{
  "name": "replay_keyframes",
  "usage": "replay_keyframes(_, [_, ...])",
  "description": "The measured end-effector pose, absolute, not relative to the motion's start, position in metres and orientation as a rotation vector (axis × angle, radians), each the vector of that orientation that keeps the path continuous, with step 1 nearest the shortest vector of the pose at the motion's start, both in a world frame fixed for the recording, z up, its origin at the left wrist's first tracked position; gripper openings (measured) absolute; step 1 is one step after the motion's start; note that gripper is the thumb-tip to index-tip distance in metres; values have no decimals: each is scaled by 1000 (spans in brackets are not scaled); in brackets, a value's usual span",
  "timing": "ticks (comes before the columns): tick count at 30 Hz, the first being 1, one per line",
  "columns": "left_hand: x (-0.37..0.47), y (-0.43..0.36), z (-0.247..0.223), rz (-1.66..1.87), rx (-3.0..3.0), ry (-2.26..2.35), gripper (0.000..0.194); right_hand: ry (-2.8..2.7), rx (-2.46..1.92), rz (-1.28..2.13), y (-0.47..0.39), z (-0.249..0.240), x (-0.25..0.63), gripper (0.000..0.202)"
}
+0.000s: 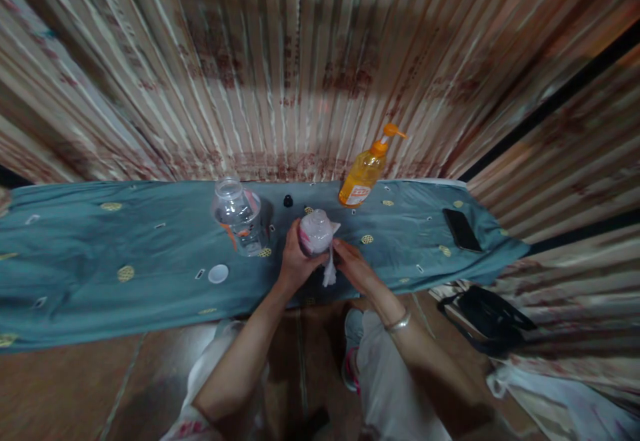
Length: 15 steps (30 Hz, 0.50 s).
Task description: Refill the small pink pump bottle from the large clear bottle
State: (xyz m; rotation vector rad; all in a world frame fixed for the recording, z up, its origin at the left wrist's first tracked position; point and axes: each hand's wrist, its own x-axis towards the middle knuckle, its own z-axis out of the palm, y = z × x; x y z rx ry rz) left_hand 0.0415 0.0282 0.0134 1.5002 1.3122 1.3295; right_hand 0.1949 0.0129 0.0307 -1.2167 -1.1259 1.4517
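My left hand (294,262) grips a small bottle (314,231) whose top is covered with a white tissue or cloth. My right hand (353,264) pinches the lower part of that white tissue (329,271) beside the bottle. Both hands are over the front middle of a teal cloth-covered table (100,254). A large clear plastic bottle (239,217) without its cap stands just left of my left hand. A white cap (219,273) lies on the cloth in front of it. A small black cap (288,200) rests behind the held bottle.
An orange pump dispenser bottle (364,173) stands at the back, right of centre. A black phone (461,229) lies near the table's right end. A black bag (487,318) sits on the floor at the right. A striped curtain (320,61) hangs behind the table.
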Motion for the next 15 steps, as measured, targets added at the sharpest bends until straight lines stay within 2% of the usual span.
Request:
replay_keyframes(3, [40, 26, 14, 1316, 1518, 1289, 102, -1008, -1247, 1395, -4, 23, 187, 51])
replay_keyframes(10, [22, 20, 14, 1241, 1474, 1250, 76, -1141, -1128, 1267, 21, 35, 184, 43])
replay_keyframes(15, [15, 23, 15, 1281, 1432, 1285, 72, -1151, -1150, 1237, 43, 27, 185, 39])
